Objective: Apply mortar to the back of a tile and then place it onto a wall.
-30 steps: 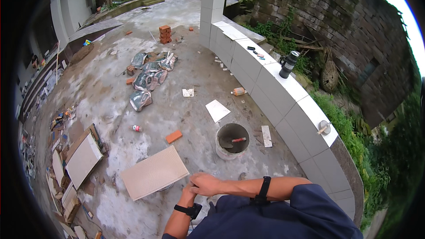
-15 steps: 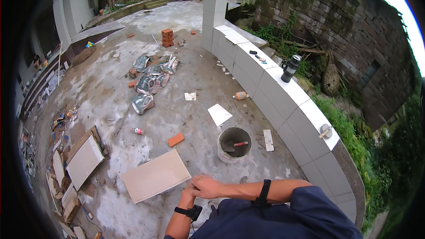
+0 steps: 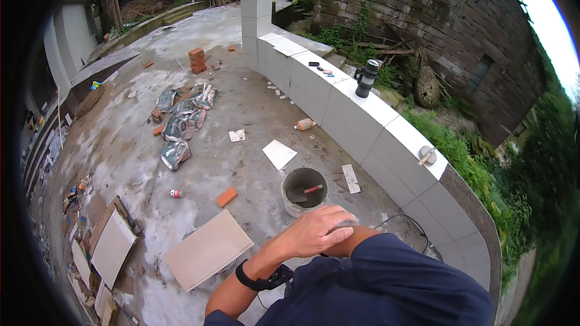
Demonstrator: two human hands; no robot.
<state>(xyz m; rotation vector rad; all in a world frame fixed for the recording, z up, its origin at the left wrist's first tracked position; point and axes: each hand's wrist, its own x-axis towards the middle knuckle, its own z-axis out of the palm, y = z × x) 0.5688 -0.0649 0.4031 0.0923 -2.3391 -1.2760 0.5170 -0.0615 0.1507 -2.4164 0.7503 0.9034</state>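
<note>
My left hand [image 3: 320, 229] lies curled over my bent right arm [image 3: 356, 238], its fingertips at a small grey patch or item I cannot make out. My right hand is hidden behind the left hand and sleeve. Just left and below is a beige rectangular tile [image 3: 208, 247] resting on a partly hidden round support. A grey bucket [image 3: 290, 205] with a red-handled tool [image 3: 313, 189] inside stands beyond my hands, beside an orange brick [image 3: 226, 197] and a white tile offcut [image 3: 279, 154].
A low tiled wall [image 3: 399, 187] curves along the right, carrying a black flask [image 3: 367, 79] and grey tool [image 3: 426, 156]. Torn sacks [image 3: 181, 121], stacked bricks [image 3: 197, 60] and a plastic bottle [image 3: 304, 124] lie ahead. Stacked boards [image 3: 112, 241] lie left; a cable [image 3: 417, 229] runs right.
My left hand has moved up and right from the clasp onto my right arm. My right hand has gone out of sight. The view has turned slightly, and a cable now shows.
</note>
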